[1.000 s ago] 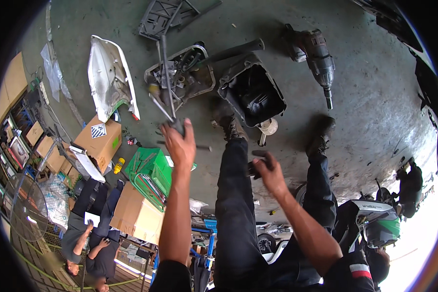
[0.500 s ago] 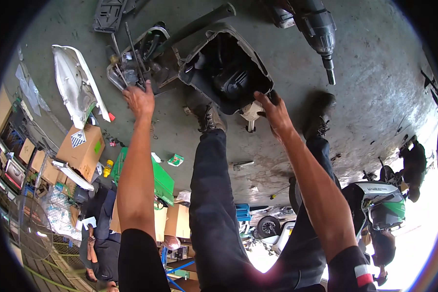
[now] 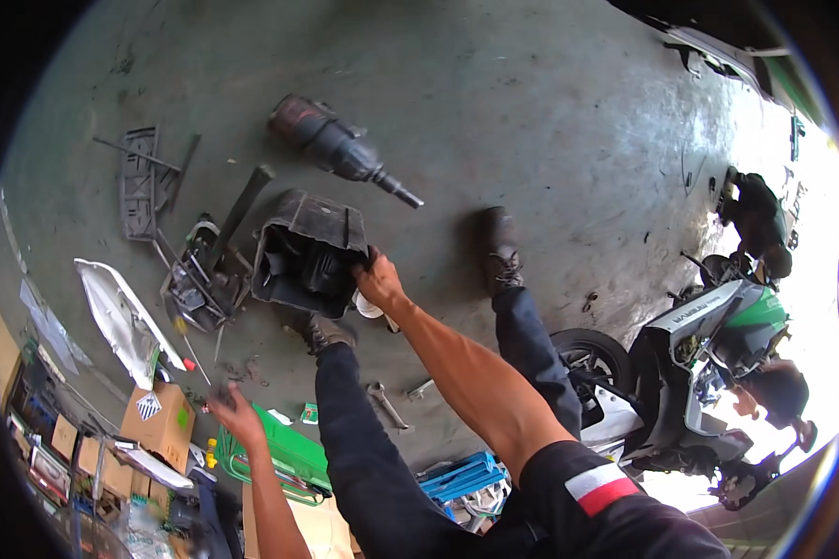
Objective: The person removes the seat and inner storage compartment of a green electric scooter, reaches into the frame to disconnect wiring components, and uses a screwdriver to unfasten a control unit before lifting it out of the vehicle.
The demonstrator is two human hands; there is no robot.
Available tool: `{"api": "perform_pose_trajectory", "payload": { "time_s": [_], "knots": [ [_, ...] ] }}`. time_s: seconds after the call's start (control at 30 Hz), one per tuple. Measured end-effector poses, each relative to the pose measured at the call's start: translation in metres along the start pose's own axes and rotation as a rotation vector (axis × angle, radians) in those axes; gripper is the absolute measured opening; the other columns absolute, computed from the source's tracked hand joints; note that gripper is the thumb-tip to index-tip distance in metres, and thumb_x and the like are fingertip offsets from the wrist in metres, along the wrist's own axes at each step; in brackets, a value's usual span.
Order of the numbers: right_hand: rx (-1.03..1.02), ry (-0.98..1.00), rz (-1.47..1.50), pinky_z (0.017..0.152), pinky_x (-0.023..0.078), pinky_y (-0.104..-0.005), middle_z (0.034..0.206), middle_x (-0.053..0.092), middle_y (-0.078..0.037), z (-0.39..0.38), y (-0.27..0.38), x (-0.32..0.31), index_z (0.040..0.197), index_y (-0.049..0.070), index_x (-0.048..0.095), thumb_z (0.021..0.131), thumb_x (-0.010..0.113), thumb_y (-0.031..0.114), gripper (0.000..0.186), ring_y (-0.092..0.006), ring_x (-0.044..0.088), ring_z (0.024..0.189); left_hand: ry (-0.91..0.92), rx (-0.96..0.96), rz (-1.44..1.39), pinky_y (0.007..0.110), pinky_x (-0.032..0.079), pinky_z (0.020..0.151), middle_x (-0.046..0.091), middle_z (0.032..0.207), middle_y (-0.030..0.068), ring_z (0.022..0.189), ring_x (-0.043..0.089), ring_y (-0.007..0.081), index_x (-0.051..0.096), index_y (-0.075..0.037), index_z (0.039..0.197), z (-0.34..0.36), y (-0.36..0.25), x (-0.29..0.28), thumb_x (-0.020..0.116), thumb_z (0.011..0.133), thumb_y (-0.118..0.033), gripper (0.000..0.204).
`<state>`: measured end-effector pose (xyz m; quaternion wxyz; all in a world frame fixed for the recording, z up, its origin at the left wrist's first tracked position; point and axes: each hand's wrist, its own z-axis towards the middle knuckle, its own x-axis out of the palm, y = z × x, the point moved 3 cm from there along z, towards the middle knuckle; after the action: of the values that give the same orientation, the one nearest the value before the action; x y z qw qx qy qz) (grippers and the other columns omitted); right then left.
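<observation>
Right hand (image 3: 379, 283) grips open black box (image 3: 315, 219); nearby tray (image 3: 173, 312) holds jumbled parts (image 3: 200, 287). Left hand (image 3: 239, 417) blurred; cannot tell grip.

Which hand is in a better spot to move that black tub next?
Probably the right hand: it is right at the edge of the black tub. The left hand is away from it, over by the green box.

Scuffed grey-green floor (image 3: 494, 112), bright daylight (image 3: 820, 335) at right
</observation>
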<state>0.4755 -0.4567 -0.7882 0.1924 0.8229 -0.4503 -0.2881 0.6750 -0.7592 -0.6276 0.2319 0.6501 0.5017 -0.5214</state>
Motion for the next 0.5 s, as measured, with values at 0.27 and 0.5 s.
{"api": "perform_pose_trajectory", "payload": {
  "time_s": [0.27,0.5],
  "knots": [
    [0.173,-0.04,0.428,0.088,0.047,-0.0345,0.105,0.065,-0.013,-0.019,-0.066,-0.128,0.119,-0.006,0.054,0.085,0.056,0.009,0.038,-0.0231,0.061,0.093,0.171,-0.091,-0.101,0.038,0.043,0.089,0.057,0.11,0.0159,0.099,0.055,0.0272,0.051,0.005,0.12,-0.108,0.011,-0.011,0.056,0.095,-0.02,0.036],
    [0.519,-0.372,0.8,0.074,0.055,-0.0389,0.089,0.062,-0.014,-0.007,-0.117,-0.274,0.097,-0.003,0.056,0.085,0.059,0.014,0.021,-0.0249,0.065,0.079,0.156,-0.418,-0.296,0.034,0.051,0.074,0.061,0.109,0.0114,0.093,0.059,0.0205,0.053,0.002,0.119,-0.186,0.055,-0.037,0.055,0.095,-0.018,0.032]
  ]
}}
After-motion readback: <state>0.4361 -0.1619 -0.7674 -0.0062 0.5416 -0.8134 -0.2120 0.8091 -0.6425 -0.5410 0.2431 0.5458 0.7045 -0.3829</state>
